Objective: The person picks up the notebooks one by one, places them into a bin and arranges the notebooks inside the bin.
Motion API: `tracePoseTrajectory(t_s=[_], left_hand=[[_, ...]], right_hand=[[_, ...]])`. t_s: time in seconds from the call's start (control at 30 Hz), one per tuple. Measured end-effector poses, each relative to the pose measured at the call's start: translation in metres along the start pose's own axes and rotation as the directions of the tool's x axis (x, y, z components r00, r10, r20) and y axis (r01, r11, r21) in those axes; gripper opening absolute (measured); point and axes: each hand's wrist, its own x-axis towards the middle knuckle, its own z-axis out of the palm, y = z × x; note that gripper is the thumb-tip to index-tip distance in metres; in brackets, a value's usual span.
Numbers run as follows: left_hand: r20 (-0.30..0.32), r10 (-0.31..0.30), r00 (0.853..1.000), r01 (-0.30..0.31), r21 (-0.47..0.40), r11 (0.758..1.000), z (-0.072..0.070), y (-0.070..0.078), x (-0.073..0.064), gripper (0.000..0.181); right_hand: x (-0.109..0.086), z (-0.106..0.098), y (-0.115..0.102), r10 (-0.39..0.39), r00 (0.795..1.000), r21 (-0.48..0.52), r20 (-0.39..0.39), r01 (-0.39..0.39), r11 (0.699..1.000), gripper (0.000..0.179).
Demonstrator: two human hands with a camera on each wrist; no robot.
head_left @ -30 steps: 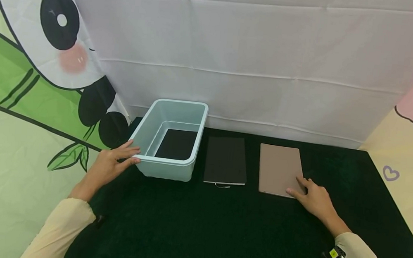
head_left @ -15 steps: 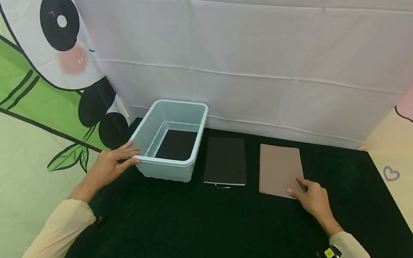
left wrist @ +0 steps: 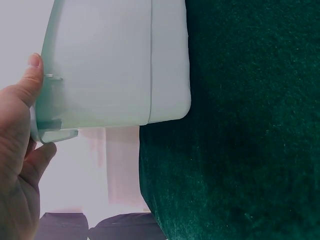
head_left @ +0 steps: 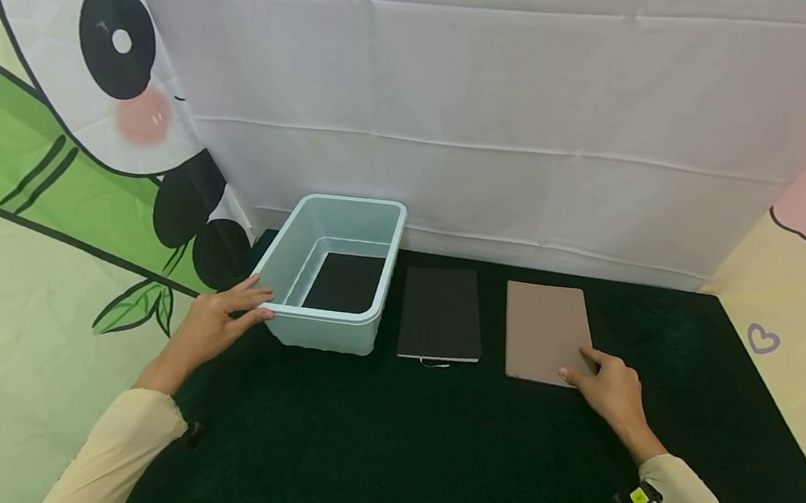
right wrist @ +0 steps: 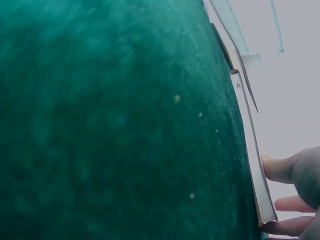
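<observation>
A light blue plastic bin (head_left: 326,329) stands on the left of the dark green cloth. My left hand (head_left: 217,327) holds its near left corner at the rim; in the left wrist view, the thumb (left wrist: 32,80) lies on the rim and a fingertip reaches around the corner. To the bin's right lies a black notebook (head_left: 441,312) with a pale ribbon. Farther right is a beige notebook (head_left: 544,330), lying flat. My right hand (head_left: 611,389) rests on its near right part, thumb on the cover, fingers by the right edge. The right wrist view shows the beige notebook's page edge (right wrist: 255,155).
Dark green cloth (head_left: 427,456) covers the table. Behind it hangs a white sheet (head_left: 496,115), with a cartoon-printed sheet (head_left: 18,312) on the left and a yellow one (head_left: 791,378) on the right. A dark panel (head_left: 345,282) shows at the bin's bottom.
My right wrist and forearm have shifted slightly left, while the fingers stay at the beige notebook. The left hand, bin and black notebook have not visibly moved.
</observation>
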Motion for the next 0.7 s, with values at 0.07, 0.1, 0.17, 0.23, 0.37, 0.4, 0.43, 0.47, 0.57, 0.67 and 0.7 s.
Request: tracePoseTrajectory(t_s=[0.07, 0.1, 0.17, 0.23, 0.37, 0.4, 0.43, 0.47, 0.57, 0.67, 0.7], left_hand=[[-0.003, 0.002, 1.000, -0.002, -0.002, 1.000, -0.0001, -0.0001, -0.0001, 0.035], [-0.004, 0.003, 1.000, -0.003, -0.003, 1.000, -0.0002, 0.0001, -0.0001, 0.035], [-0.006, 0.006, 1.000, -0.006, -0.005, 1.000, -0.0006, 0.0003, -0.0001, 0.035], [-0.007, 0.008, 1.000, -0.008, -0.006, 1.000, -0.0008, 0.0007, -0.0002, 0.035], [-0.008, 0.009, 1.000, -0.009, -0.008, 1.000, -0.0009, 0.0008, 0.0000, 0.035], [-0.009, 0.010, 1.000, -0.010, -0.007, 1.000, -0.0009, 0.0010, 0.0002, 0.035], [-0.009, 0.011, 1.000, -0.011, -0.006, 1.000, -0.0009, 0.0010, 0.0002, 0.034], [-0.010, 0.012, 1.000, -0.012, -0.007, 1.000, -0.0009, 0.0009, 0.0004, 0.034], [-0.013, 0.018, 1.000, -0.018, -0.009, 1.000, -0.0009, 0.0004, 0.0006, 0.034], [-0.013, 0.022, 1.000, -0.022, -0.013, 1.000, -0.0003, -0.0005, 0.0003, 0.034], [-0.013, 0.024, 1.000, -0.025, -0.016, 1.000, -0.0001, -0.0008, 0.0002, 0.034]], right_hand=[[-0.0018, -0.0007, -0.0011, -0.009, 1.000, -0.017, -0.020, 0.009, 1.000, 0.070], [-0.0024, -0.0012, -0.0016, -0.012, 1.000, -0.024, -0.026, 0.011, 1.000, 0.071], [-0.0028, -0.0018, -0.0014, -0.017, 0.999, -0.034, -0.030, 0.016, 0.999, 0.073], [-0.0026, -0.0019, -0.0006, -0.018, 0.999, -0.044, -0.029, 0.017, 0.999, 0.076], [-0.0021, -0.0010, 0.0019, -0.014, 1.000, -0.060, -0.011, 0.013, 0.998, 0.082], [-0.0019, -0.0006, 0.0022, -0.014, 1.000, -0.065, -0.010, 0.014, 0.998, 0.083], [-0.0019, -0.0004, 0.0022, -0.016, 1.000, -0.066, -0.010, 0.015, 0.998, 0.084], [-0.0018, -0.0002, 0.0019, -0.020, 1.000, -0.066, -0.013, 0.019, 0.998, 0.083], [-0.0019, 0.0007, -0.0009, -0.028, 0.999, -0.049, -0.036, 0.027, 0.998, 0.076], [-0.0032, 0.0020, -0.0050, -0.023, 0.998, -0.011, -0.067, 0.022, 1.000, 0.067], [-0.0039, 0.0026, -0.0061, -0.016, 0.997, 0.003, -0.079, 0.017, 1.000, 0.065]])
